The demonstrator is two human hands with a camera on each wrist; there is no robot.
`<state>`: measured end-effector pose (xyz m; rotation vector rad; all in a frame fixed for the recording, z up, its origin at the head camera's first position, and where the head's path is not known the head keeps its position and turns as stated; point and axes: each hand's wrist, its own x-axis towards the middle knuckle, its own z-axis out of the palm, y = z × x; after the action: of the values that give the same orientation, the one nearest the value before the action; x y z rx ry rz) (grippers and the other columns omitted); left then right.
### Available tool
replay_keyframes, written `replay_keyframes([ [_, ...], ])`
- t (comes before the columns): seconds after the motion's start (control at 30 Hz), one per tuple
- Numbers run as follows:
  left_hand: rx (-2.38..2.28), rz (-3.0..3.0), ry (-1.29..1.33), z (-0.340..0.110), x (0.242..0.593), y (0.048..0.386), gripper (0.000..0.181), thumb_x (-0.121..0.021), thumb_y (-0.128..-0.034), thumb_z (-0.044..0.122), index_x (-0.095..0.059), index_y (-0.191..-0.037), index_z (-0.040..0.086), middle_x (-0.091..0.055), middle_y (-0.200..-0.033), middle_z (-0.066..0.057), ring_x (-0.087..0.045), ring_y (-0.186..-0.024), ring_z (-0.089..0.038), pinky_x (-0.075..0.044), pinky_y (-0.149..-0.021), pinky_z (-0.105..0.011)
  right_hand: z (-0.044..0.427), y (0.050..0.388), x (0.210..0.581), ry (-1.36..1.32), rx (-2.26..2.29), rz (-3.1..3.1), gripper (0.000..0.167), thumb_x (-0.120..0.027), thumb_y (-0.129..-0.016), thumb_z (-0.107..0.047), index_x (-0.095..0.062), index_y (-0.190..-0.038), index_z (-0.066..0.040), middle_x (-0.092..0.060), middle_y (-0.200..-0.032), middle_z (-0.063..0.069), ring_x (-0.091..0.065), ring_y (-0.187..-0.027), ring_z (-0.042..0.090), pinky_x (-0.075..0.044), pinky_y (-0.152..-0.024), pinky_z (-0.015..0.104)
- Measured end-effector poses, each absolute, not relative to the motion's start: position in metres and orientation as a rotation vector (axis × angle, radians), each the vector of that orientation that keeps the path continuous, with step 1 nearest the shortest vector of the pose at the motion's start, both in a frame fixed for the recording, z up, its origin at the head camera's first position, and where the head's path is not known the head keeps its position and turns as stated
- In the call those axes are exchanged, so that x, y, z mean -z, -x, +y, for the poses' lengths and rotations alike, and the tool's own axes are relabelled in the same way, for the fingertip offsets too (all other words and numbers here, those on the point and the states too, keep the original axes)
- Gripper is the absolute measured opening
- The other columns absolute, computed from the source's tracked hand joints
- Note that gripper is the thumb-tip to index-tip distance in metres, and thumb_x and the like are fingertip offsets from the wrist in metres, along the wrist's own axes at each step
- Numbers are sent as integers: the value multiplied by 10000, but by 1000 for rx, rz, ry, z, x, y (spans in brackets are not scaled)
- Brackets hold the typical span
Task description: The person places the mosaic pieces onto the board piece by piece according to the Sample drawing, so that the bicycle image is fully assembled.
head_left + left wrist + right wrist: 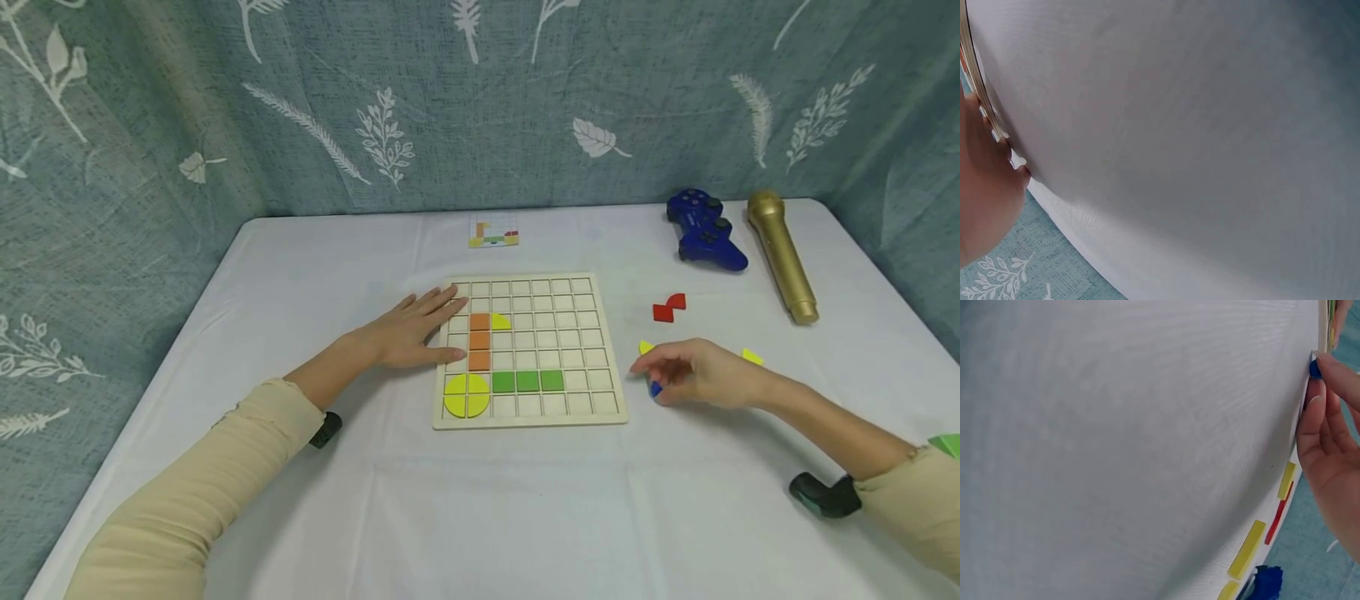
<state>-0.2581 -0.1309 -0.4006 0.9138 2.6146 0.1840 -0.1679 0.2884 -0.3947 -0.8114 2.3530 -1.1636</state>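
Observation:
A wooden grid board (528, 423) lies on the white table. My left hand (411, 333) rests with spread fingers on its left edge, and the left wrist view catches part of that hand (988, 194) against the board's side. On the board are a column of orange squares (479, 340), a row of green squares (528, 381), a yellow circle of quarter pieces (467, 395) and a single yellow quarter (500, 322). Just right of the board, my right hand (697, 372) pinches a small blue piece (1315, 369) between thumb and fingertips; its full shape is hidden.
Two red pieces (663, 313) lie beyond my right hand, with yellow pieces (752, 357) around it. A small pattern card (493, 231) is behind the board. At the back right are a blue game controller (705, 231) and a gold microphone (783, 258). Something green (947, 444) shows by the right sleeve.

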Motion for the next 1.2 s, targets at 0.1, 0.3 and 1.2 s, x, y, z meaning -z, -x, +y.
replay_keyframes([
  [0.1,-194,2613,-910,-130,400,257,888,-415,-900,682,-37,-1552,213,64,-1592,-10,56,-1439,-234,14,-1141,-471,288,169,394,811,1147,2362,323,-722,-841,-39,-647,-1154,-9,-578,-870,29,-540,-765,147,-483,-651,224],
  [0.3,-199,2617,-893,-130,398,256,882,-426,-901,674,-44,-1552,217,59,-1592,-2,56,-1440,-226,13,-1143,-463,281,172,387,776,1116,2383,338,-694,-869,-51,-618,-1198,-29,-596,-931,43,-561,-762,135,-477,-658,235],
  [1.2,-197,2612,-899,-129,397,256,887,-409,-896,692,-40,-1551,223,61,-1591,0,56,-1439,-224,10,-1142,-468,205,168,384,450,1324,2135,214,-697,-878,-92,-701,-1014,72,-699,-792,104,-651,-677,170,-563,-646,279],
])
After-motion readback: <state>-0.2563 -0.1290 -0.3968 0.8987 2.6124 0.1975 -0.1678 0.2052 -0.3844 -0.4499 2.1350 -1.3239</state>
